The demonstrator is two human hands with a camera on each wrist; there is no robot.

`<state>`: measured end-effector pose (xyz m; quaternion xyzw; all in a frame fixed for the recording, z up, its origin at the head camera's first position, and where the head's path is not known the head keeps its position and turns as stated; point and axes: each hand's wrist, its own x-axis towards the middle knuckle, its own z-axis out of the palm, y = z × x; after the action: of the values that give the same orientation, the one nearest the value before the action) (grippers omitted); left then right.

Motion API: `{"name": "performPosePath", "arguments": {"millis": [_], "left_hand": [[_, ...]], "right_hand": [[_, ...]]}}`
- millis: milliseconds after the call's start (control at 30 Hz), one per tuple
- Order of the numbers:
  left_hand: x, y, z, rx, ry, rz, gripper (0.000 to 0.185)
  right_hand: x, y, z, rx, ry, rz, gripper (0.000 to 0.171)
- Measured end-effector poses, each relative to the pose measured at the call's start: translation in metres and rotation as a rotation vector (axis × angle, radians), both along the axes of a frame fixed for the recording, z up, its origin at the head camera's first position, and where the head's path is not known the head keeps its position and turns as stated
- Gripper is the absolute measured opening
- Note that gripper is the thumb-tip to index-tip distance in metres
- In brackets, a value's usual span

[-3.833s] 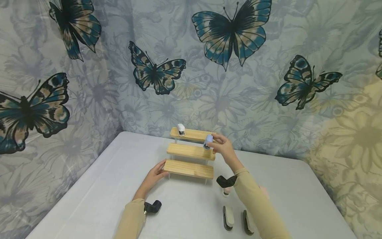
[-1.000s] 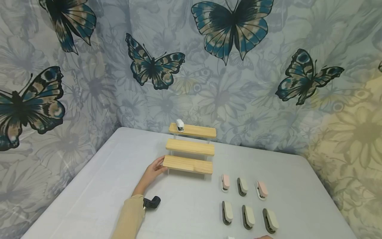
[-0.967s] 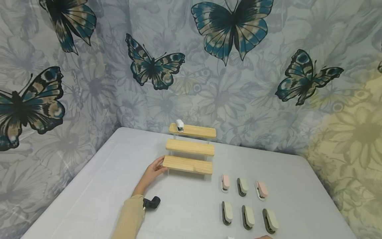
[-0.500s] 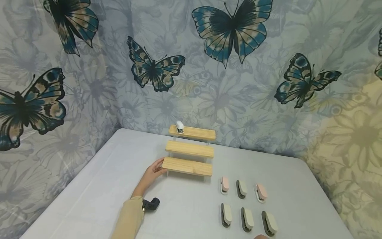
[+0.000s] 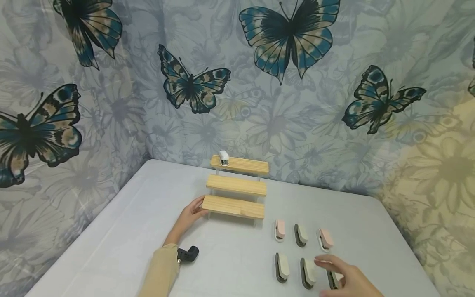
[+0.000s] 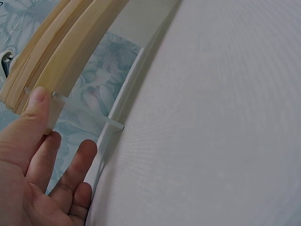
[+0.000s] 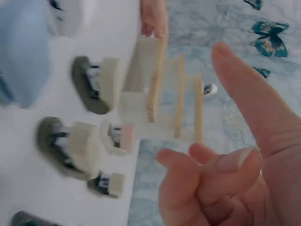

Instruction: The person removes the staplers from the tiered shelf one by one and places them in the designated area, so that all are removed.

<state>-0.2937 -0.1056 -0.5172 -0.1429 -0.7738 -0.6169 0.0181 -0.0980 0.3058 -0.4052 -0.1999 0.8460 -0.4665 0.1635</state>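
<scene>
A three-step wooden stand (image 5: 236, 186) sits at the back of the white table (image 5: 122, 243), with a white stapler (image 5: 223, 158) on the left end of its top step. My left hand (image 5: 193, 212) rests with straight fingers against the left end of the bottom step; in the left wrist view the thumb (image 6: 37, 100) touches the stand's clear side panel (image 6: 120, 101). My right hand (image 5: 334, 273) hovers with loosely spread fingers over the front-right beige stapler (image 5: 331, 280) and holds nothing. A blurred blue stapler (image 7: 21, 52) lies close to it.
Two rows of small staplers lie to the right of the stand: pink (image 5: 280, 229), beige (image 5: 301, 234) and pink (image 5: 325, 238) behind, beige (image 5: 282, 266) and beige (image 5: 308, 272) in front. Butterfly-print cloth (image 5: 282, 103) hangs behind the table.
My right hand, nearly out of view a second ago, has come up from the bottom edge over the front-right stapler. The left hand has stayed at the stand.
</scene>
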Motion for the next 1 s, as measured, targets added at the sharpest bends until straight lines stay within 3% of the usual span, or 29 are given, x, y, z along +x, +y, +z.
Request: {"name": "performPosePath", "arguments": {"millis": [67, 167, 333, 467, 600, 667, 733, 833, 1000], "left_hand": [[0.0, -0.001, -0.001, 0.003, 0.01, 0.005, 0.058], [0.0, -0.002, -0.002, 0.015, 0.016, -0.002, 0.058], [0.001, 0.0, -0.002, 0.026, -0.001, -0.008, 0.058], [0.0, 0.0, -0.001, 0.013, -0.01, 0.007, 0.059], [-0.002, -0.003, 0.001, 0.01, -0.009, 0.009, 0.059], [-0.003, -0.004, 0.002, 0.011, 0.002, 0.006, 0.059], [-0.003, -0.005, 0.003, 0.009, 0.003, 0.009, 0.059], [-0.003, -0.005, 0.002, 0.014, 0.008, 0.004, 0.058], [-0.003, -0.004, 0.001, 0.021, 0.003, -0.017, 0.058]], "right_hand": [[-0.012, -0.008, 0.008, -0.114, 0.029, -0.019, 0.054], [-0.038, -0.022, 0.016, -0.245, 0.07, 0.029, 0.056], [-0.095, -0.052, 0.037, -0.31, 0.083, 0.047, 0.054], [-0.149, -0.073, 0.053, -0.413, 0.023, 0.031, 0.051], [-0.197, -0.091, 0.062, -0.694, -0.117, 0.071, 0.047], [-0.213, -0.103, 0.065, -0.788, -0.167, 0.07, 0.046], [-0.226, -0.116, 0.065, -0.813, -0.189, 0.055, 0.045], [-0.24, -0.134, 0.061, -0.766, -0.188, 0.019, 0.048], [-0.251, -0.155, 0.045, -0.721, -0.186, -0.053, 0.055]]}}
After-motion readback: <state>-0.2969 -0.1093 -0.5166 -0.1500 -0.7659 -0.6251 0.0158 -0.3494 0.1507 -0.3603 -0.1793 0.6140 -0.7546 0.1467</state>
